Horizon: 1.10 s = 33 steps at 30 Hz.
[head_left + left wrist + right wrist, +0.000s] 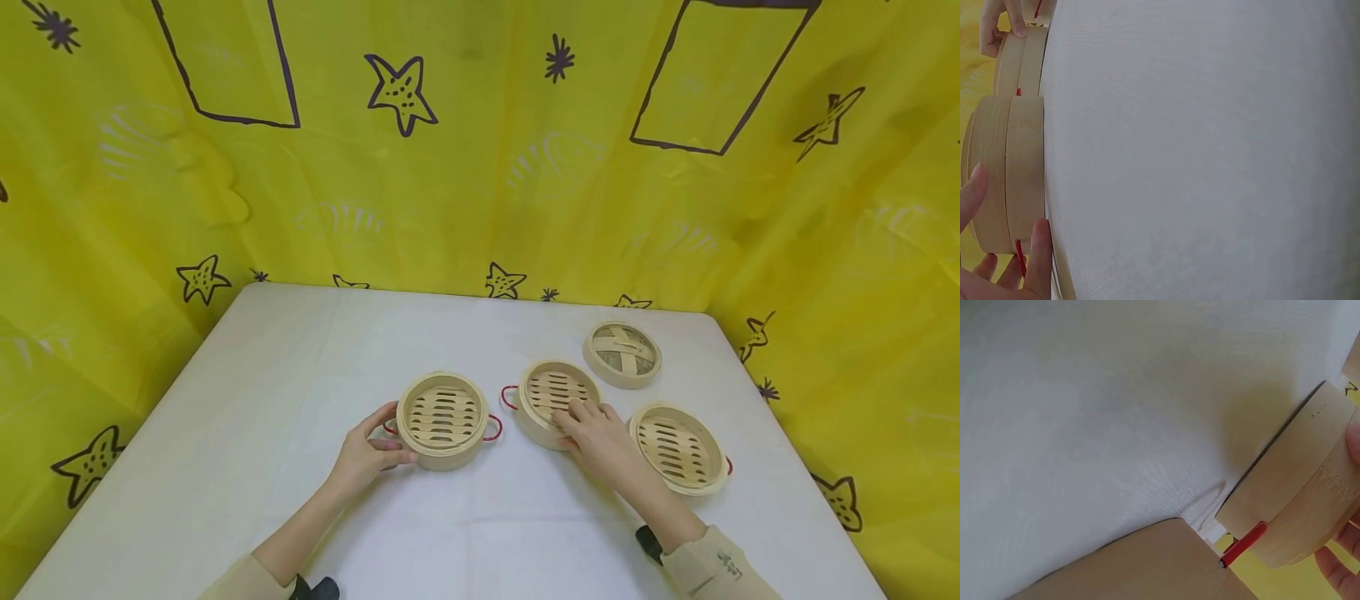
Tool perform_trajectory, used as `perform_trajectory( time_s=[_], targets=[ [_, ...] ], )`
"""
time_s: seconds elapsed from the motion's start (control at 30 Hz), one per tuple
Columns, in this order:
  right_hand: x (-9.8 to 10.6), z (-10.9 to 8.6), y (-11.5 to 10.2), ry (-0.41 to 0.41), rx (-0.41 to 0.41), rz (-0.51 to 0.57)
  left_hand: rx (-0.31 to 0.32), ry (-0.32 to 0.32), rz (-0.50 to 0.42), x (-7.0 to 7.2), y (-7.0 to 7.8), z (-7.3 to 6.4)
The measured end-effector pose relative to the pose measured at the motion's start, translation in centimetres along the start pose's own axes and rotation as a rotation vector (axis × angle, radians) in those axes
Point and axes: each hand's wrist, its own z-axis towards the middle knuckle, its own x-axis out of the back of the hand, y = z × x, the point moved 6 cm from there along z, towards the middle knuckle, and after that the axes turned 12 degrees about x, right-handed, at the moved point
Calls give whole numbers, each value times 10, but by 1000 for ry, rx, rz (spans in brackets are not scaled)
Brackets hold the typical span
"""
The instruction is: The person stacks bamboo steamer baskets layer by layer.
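Observation:
In the head view, a round bamboo steamer basket (440, 459) with a slatted base and red side handles stands at centre-left. My left hand (366, 454) holds its left side, thumb at the front and fingers farther round. Just right of it is a second bamboo steamer basket (534, 423), also red-handled. My right hand (597, 437) grips that one by its right front rim and covers part of it. In the left wrist view, my left hand's fingers spread about the first basket's wall (1025, 169), which sits on the table.
A third steamer basket (678, 450) lies beside my right forearm. Behind it is a woven bamboo lid (622, 354). Everything stands on a white-covered table (315, 367). Yellow curtains (465, 192) with starfish drawings enclose its back and sides.

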Motion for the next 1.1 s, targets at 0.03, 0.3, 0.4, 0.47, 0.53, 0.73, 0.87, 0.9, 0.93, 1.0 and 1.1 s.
perform_trajectory(
  time_s=[0.03, 0.3, 0.4, 0.47, 0.53, 0.73, 0.87, 0.9, 0.93, 1.0, 1.1],
  targets=[
    [0, 0, 0, 0, 0, 2, 0, 0, -2, 0, 0, 0],
    [5, 3, 3, -17, -18, 7, 12, 6, -8, 0, -1, 0],
    [9, 6, 4, -7, -15, 8, 14, 8, -8, 0, -1, 0],
    [12, 8, 5, -4, -14, 5, 15, 8, -6, 1, -2, 1],
    [14, 9, 6, -2, -11, 2, 14, 7, -5, 1, -2, 1],
    [23, 16, 6, 14, 4, -11, 8, 2, 0, 1, -2, 1],
    [28, 20, 5, 33, 17, -10, 7, 4, -1, 0, -1, 0],
    [30, 21, 4, 36, 19, -7, 8, 5, -1, 0, -1, 0],
    [32, 22, 4, 37, 18, -3, 9, 7, -2, 0, -1, 0],
    [34, 25, 2, 35, 19, 2, 10, 10, -1, 0, -1, 0],
    [38, 29, -1, 27, 24, 7, 12, 13, 0, 1, -2, 0]
  ],
)
